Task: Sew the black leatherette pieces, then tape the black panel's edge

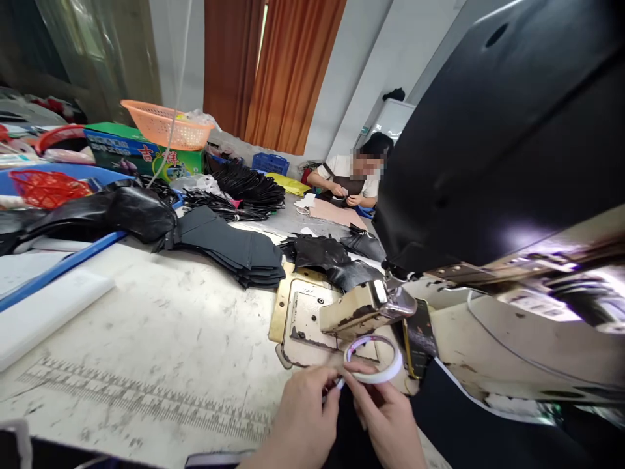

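Observation:
My right hand holds a roll of white tape, with its fingers closed on the near edge of the ring. My left hand is pinched beside it, fingertips almost touching those of the right. A short white strip of tape shows between the left thumb and fingers. Below both hands lies black material, partly hidden by them. Just beyond the roll stands the sewing machine's raised bed arm, fixed to the worn table top.
The machine's black head fills the upper right. Stacked dark cut pieces and black leather pieces lie beyond the bed. A ruler scale marks the white table. Across the table sits a co-worker, near an orange basket.

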